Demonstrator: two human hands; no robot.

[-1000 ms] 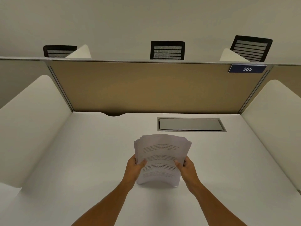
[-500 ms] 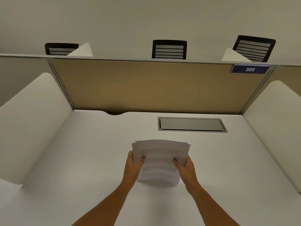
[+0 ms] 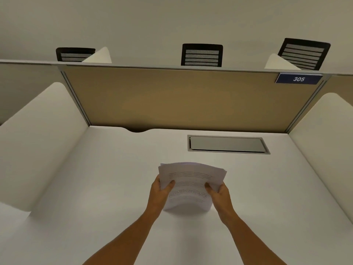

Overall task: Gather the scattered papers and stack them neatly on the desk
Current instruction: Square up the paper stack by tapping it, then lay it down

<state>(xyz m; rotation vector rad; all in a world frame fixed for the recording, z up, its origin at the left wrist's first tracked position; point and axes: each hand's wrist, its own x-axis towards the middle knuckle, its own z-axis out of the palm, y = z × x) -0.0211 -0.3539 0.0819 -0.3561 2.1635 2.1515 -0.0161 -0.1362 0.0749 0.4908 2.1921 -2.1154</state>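
Note:
A stack of printed white papers (image 3: 191, 182) stands on its lower edge on the white desk (image 3: 95, 188), bowed and leaning away from me. My left hand (image 3: 159, 194) grips its left side with the thumb on the front sheet. My right hand (image 3: 219, 195) grips its right side the same way. The top edges of the sheets are slightly fanned and uneven.
A grey cable-tray lid (image 3: 227, 144) is set into the desk behind the papers. White side partitions (image 3: 38, 146) and a tan back panel (image 3: 175, 100) with a blue 305 sign (image 3: 299, 79) enclose the desk. Three black chairs stand beyond the panel.
The stack has dropped lower and tilted further away, so its top edge sits closer to the desk. Both hands kept their grip on the sides.

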